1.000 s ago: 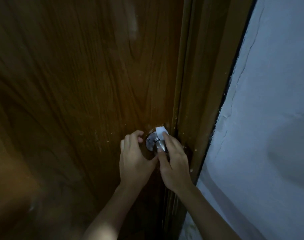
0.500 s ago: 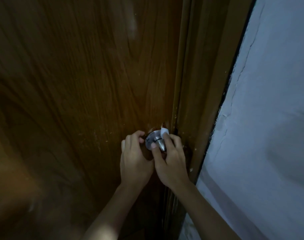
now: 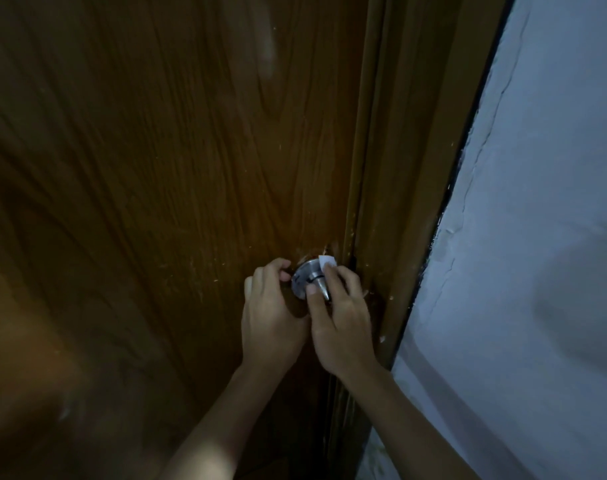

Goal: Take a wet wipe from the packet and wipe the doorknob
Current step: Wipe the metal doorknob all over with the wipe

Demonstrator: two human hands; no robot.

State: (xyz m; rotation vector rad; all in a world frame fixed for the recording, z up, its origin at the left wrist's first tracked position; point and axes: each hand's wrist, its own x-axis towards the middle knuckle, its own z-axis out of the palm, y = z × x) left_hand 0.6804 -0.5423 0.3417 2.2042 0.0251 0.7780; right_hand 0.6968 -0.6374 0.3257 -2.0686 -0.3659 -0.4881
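A silver doorknob (image 3: pixel 307 277) sits near the right edge of a brown wooden door (image 3: pixel 177 161). My right hand (image 3: pixel 340 320) is wrapped over the knob from the right and pinches a small white wet wipe (image 3: pixel 327 262) against it; only the wipe's top corner shows above my fingers. My left hand (image 3: pixel 270 317) is curled against the door just left of the knob, its fingers bent inward and touching the round plate. Nothing shows in the left hand. The packet is out of view.
The brown door frame (image 3: pixel 399 202) runs down just right of the knob. A pale, cracked wall (image 3: pixel 537 237) fills the right side. The scene is dim.
My right hand has slid left and up over the knob, so its thumb now lies across the knob's front. Less of the wipe shows. My left hand has stayed in place.
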